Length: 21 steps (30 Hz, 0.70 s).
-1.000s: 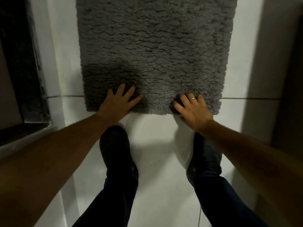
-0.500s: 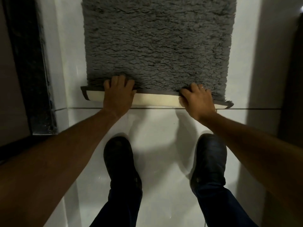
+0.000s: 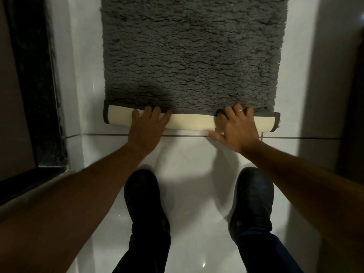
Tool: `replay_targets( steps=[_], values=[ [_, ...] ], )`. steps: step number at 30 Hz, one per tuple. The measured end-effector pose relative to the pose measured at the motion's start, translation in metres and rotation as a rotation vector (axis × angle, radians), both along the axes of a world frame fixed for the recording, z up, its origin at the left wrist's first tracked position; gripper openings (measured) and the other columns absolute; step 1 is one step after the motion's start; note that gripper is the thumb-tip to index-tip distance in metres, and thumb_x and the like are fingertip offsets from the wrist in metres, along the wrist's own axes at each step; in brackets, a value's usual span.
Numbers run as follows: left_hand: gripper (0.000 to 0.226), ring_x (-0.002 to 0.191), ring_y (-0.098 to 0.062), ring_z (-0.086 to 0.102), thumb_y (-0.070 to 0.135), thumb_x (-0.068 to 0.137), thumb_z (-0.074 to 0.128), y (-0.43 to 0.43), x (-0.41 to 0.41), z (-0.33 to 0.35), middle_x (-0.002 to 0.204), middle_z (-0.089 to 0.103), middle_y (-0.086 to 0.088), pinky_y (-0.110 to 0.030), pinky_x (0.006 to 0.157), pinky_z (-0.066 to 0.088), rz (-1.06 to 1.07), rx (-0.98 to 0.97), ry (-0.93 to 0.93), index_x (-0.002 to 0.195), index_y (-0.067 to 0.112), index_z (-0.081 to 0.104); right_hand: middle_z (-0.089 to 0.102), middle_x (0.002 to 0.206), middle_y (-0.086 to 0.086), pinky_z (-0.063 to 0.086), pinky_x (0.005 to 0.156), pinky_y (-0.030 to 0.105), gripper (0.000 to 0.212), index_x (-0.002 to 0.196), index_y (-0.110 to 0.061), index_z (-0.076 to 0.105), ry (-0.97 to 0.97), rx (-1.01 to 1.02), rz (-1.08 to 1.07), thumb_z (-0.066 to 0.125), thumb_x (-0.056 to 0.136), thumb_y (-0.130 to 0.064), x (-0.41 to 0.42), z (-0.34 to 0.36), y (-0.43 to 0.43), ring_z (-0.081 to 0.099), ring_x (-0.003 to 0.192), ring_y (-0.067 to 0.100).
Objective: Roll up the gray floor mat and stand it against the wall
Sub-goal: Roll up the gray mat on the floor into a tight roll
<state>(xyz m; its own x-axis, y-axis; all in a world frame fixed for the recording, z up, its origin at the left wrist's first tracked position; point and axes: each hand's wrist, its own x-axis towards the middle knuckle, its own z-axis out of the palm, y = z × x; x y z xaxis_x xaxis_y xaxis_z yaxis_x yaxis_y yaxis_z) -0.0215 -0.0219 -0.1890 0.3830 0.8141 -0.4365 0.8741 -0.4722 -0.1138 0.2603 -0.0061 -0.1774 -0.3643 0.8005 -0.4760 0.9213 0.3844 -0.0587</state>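
The gray floor mat [image 3: 193,56] lies on the white tile floor [image 3: 197,164], near edge curled over; my left hand [image 3: 146,129] and right hand [image 3: 236,129] press it, fingers spread, keeping the roll even across its width.

Shaggy gray pile mat [image 3: 193,56] — smooth cream backing [image 3: 189,123], glossy white floor tiles [image 3: 197,166]

Hands [image 3: 194,129] on mat [image 3: 193,56] (near edge)

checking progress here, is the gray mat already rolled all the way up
No, only the near edge of the gray mat is turned over, showing its cream backing under the left hand and right hand, while the rest lies flat.
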Motion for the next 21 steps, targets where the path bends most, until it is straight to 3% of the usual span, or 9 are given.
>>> replay_targets(
  steps=[2, 5, 8, 10, 12, 14, 16, 18, 21],
  values=[
    [0.046, 0.096, -0.036, 0.06, 0.026, 0.091, 0.066, 0.008, -0.001, 0.003, 0.108, 0.066, -0.017, -0.048, 0.076, 0.046, 0.032, -0.004, -0.11, 0.135, 0.014, 0.057, 0.058, 0.121, 0.015, 0.039, 0.092, 0.051, 0.056, 0.126, -0.008, 0.058, -0.037, -0.056, 0.067, 0.056, 0.09, -0.052, 0.005, -0.001, 0.002, 0.049, 0.111, 0.038],
    [0.036, 0.091, -0.038, 0.062, 0.023, 0.09, 0.069, 0.023, -0.007, 0.007, 0.099, 0.07, -0.019, -0.047, 0.077, 0.044, 0.083, -0.057, -0.254, 0.123, 0.009, 0.064, 0.061, 0.126, 0.012, 0.038, 0.095, 0.048, 0.045, 0.131, -0.014, 0.059, 0.092, -0.111, -0.007, 0.061, 0.092, -0.038, 0.011, 0.001, 0.015, 0.051, 0.115, 0.035],
    [0.03, 0.085, -0.038, 0.065, 0.027, 0.094, 0.063, 0.048, -0.008, 0.014, 0.093, 0.071, -0.022, -0.046, 0.077, 0.044, 0.181, -0.055, -0.307, 0.115, 0.005, 0.061, 0.07, 0.112, 0.01, 0.04, 0.095, 0.047, 0.038, 0.126, -0.018, 0.056, 0.272, -0.142, -0.156, 0.062, 0.093, -0.036, 0.016, 0.003, 0.039, 0.062, 0.103, 0.033],
    [0.023, 0.093, -0.038, 0.063, 0.025, 0.098, 0.053, 0.058, -0.001, 0.017, 0.1, 0.068, -0.021, -0.048, 0.082, 0.043, 0.205, 0.043, -0.301, 0.108, 0.006, 0.061, 0.07, 0.1, 0.01, 0.042, 0.093, 0.047, 0.033, 0.118, -0.018, 0.051, 0.336, -0.169, -0.277, 0.062, 0.093, -0.036, 0.017, 0.002, 0.059, 0.064, 0.094, 0.033],
    [0.015, 0.106, -0.039, 0.057, 0.018, 0.095, 0.057, 0.058, 0.01, 0.018, 0.116, 0.062, -0.021, -0.054, 0.09, 0.042, 0.202, 0.199, -0.256, 0.105, 0.007, 0.061, 0.067, 0.104, 0.013, 0.04, 0.095, 0.051, 0.03, 0.115, -0.018, 0.052, 0.3, -0.161, -0.313, 0.061, 0.093, -0.037, 0.013, -0.001, 0.074, 0.058, 0.104, 0.037],
    [0.041, 0.117, -0.04, 0.051, 0.032, 0.091, 0.063, 0.052, 0.02, 0.013, 0.128, 0.056, -0.023, -0.058, 0.097, 0.038, 0.217, 0.168, -0.226, 0.12, 0.004, 0.057, 0.06, 0.119, 0.016, 0.036, 0.096, 0.054, 0.033, 0.117, -0.016, 0.058, 0.202, -0.052, -0.302, 0.063, 0.091, -0.037, 0.007, -0.007, 0.078, 0.048, 0.116, 0.04],
    [0.092, 0.14, -0.041, 0.029, 0.063, 0.084, 0.058, 0.047, 0.023, 0.005, 0.151, 0.035, -0.025, -0.063, 0.112, 0.02, 0.253, -0.029, -0.118, 0.147, 0.001, 0.031, 0.054, 0.127, 0.018, 0.034, 0.096, 0.055, 0.036, 0.119, -0.014, 0.061, 0.159, 0.086, -0.305, 0.06, 0.092, -0.037, 0.003, -0.009, 0.075, 0.045, 0.118, 0.041],
    [0.121, 0.149, -0.041, 0.006, 0.074, 0.075, 0.061, 0.053, 0.021, -0.003, 0.161, 0.012, -0.024, -0.066, 0.116, 0.005, 0.251, -0.119, -0.056, 0.154, 0.001, 0.005, 0.053, 0.132, 0.019, 0.034, 0.098, 0.057, 0.04, 0.123, -0.013, 0.057, 0.162, 0.187, -0.25, 0.051, 0.095, -0.042, 0.002, -0.01, 0.067, 0.045, 0.12, 0.041],
    [0.117, 0.148, -0.04, 0.01, 0.061, 0.075, 0.072, 0.07, 0.02, -0.006, 0.161, 0.016, -0.022, -0.069, 0.114, 0.004, 0.236, -0.082, -0.048, 0.154, 0.003, 0.006, 0.043, 0.146, 0.02, 0.027, 0.108, 0.061, 0.069, 0.144, -0.013, 0.041, 0.088, 0.173, -0.11, 0.049, 0.092, -0.058, 0.014, -0.013, 0.057, 0.039, 0.131, 0.042]
  ],
)
